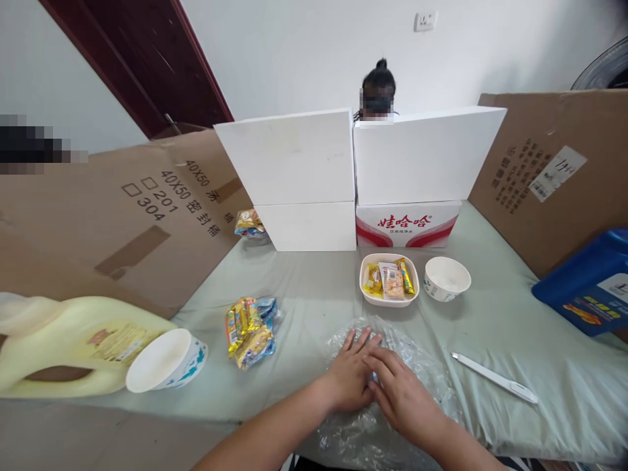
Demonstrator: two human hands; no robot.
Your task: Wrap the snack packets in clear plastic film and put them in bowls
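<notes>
Both my hands rest on a crumpled clear plastic bag (417, 366) lying on the pale green cloth at the near edge. My left hand (349, 376) lies flat on it with fingers stretched forward. My right hand (401, 394) lies beside it, fingers extended and overlapping the left hand's fingers. Just beyond the bag stands a white square tray (366, 291) holding small snack packets (391, 279), and a white paper bowl (447, 278) sits to its right. A pile of yellow and blue snack packets (250, 330) lies to the left of my hands.
A white pen-like tool (493, 377) lies at right. A pale yellow jug (69, 343) and a tipped paper bowl (164, 360) lie at left. White boxes (294, 163), a red-printed carton (407, 226), cardboard sheets (122, 216) and a blue container (589, 284) ring the area. A person sits behind the boxes.
</notes>
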